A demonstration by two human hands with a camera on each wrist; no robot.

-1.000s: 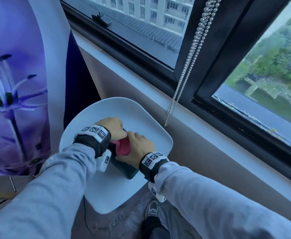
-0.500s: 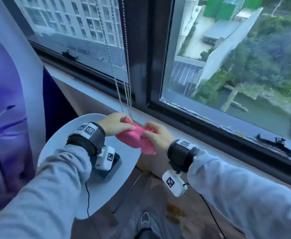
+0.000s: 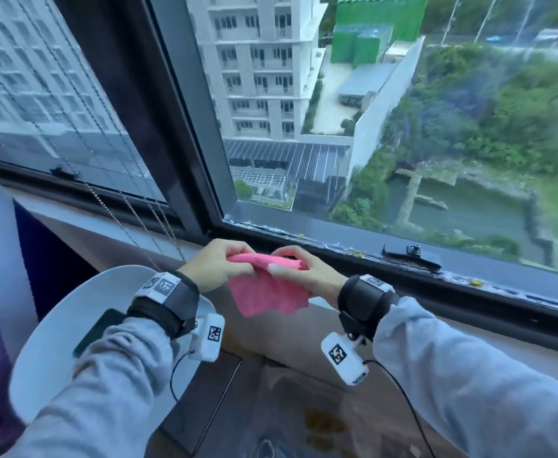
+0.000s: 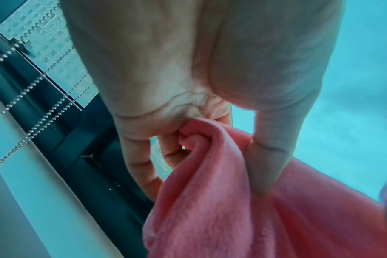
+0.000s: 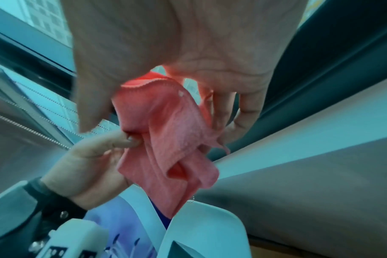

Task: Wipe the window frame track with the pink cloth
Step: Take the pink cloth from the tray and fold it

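**Cloth held between both hands, just short of the track**

The pink cloth (image 3: 267, 289) hangs in the air between the two hands, stretched along its top edge with the rest drooping below. The left hand (image 3: 216, 264) pinches one end between thumb and curled fingers; the left wrist view shows a fold tucked against the palm. The right hand (image 3: 299, 271) pinches the other end, thumb on top and fingers curled beneath. Held this way, the cloth looks as if it is being spread or refolded into a usable pad before it goes down (a judgement, not something seen).

Just beyond the knuckles of both hands runs the dark window frame track (image 3: 337, 247), stretching away past the right hand. The cloth is not touching it. Bits of yellowish debris and grime sit along the track to the right of the right hand, near a small black fitting (image 3: 411, 254), so that stretch likely needs the most attention.

Behind the left hand hang the beaded blind cords (image 3: 132, 229), close enough to snag a sweeping cloth. Below the left wrist is a white round seat (image 3: 56, 342), with a dark flat object (image 3: 97, 330) lying on it.
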